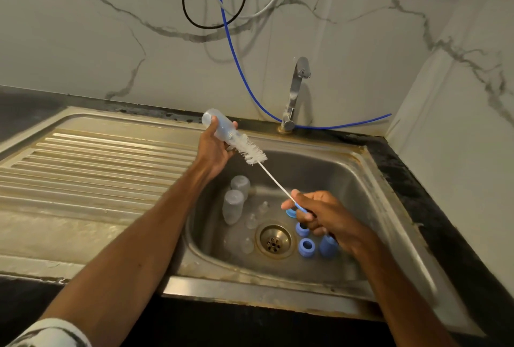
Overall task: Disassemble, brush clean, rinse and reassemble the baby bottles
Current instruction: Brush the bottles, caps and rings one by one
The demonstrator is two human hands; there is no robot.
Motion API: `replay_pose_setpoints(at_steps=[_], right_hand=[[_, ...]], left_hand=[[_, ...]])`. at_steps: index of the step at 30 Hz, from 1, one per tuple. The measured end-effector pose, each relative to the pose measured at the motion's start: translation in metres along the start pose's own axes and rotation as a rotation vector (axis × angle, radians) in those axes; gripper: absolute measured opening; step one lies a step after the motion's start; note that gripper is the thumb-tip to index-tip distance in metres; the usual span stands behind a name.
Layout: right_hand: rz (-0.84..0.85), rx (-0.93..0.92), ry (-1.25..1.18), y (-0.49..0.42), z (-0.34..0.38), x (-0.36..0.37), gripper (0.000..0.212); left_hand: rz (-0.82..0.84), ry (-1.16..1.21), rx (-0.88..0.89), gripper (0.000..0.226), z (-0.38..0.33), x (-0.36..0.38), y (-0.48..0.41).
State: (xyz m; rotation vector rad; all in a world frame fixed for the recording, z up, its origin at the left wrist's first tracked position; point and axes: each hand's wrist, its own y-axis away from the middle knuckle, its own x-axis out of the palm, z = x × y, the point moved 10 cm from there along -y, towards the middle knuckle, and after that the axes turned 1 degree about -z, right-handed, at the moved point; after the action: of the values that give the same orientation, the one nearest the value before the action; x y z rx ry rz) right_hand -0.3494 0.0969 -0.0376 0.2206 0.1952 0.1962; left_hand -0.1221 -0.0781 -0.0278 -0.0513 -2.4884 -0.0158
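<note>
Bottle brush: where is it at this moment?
In the head view the bottle brush slants above the sink: the right hand grips its blue handle, bristles at the mouth of the bottle the left hand holds.

In the sink [347, 180], bottles [233, 207] and teats [251, 220] left of the drain [274, 241], rings [306, 246] right, tap [296, 91] behind.

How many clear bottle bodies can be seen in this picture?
3. The held bottle is in the left hand, above the sink, with the brush in its mouth. The rear bottle and front bottle stand at the sink's left side. The arms may hide others.
</note>
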Motion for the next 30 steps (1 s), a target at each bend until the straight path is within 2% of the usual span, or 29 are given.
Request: replay_pose_setpoints(at_steps=[3,5,7,10,14,17,21,24,26,28,30], right_hand=[[-0.336,-0.219,0.290,0.003,0.015,-0.026,0.026],[-0.388,-0.280,0.352,0.006,0.020,-0.026,0.031],[-0.230,-0.126,0.160,0.003,0.005,-0.011,0.037],[0.058,0.220,-0.282,0.005,-0.020,0.021,0.030],[0.178,0.370,-0.699,0.002,-0.020,0.031,0.019],[0.216,0.415,-0.771,0.009,-0.022,0.031,0.020],[0.217,0.436,-0.717,0.017,-0.021,0.025,0.030],[0.224,0.422,-0.744,0.008,-0.018,0.032,0.021],[0.138,0.357,-0.628,0.001,-0.019,0.025,0.023],[-0.066,0.171,-0.233,0.003,-0.012,-0.004,0.032],[-0.265,-0.107,0.184,0.011,0.011,-0.031,0.030]], left_hand=[[-0.083,-0.014,0.063,0.050,-0.003,-0.012,-0.004],[-0.140,0.010,0.084,0.048,-0.006,-0.023,-0.006],[-0.203,0.046,0.101,0.047,-0.008,-0.036,-0.009],[-0.282,0.061,0.120,0.041,-0.008,-0.045,-0.011],[-0.173,0.005,0.090,0.050,-0.003,-0.024,-0.009],[-0.106,0.017,0.048,0.055,0.000,-0.009,-0.004],[-0.151,0.120,0.089,0.063,-0.015,-0.030,-0.006],[-0.124,0.042,0.070,0.064,-0.011,-0.019,0.001],[-0.092,-0.028,0.045,0.065,-0.002,-0.008,0.001],[-0.096,-0.071,0.065,0.065,-0.005,-0.011,-0.001],[-0.134,-0.079,0.079,0.060,-0.012,-0.025,-0.005]])
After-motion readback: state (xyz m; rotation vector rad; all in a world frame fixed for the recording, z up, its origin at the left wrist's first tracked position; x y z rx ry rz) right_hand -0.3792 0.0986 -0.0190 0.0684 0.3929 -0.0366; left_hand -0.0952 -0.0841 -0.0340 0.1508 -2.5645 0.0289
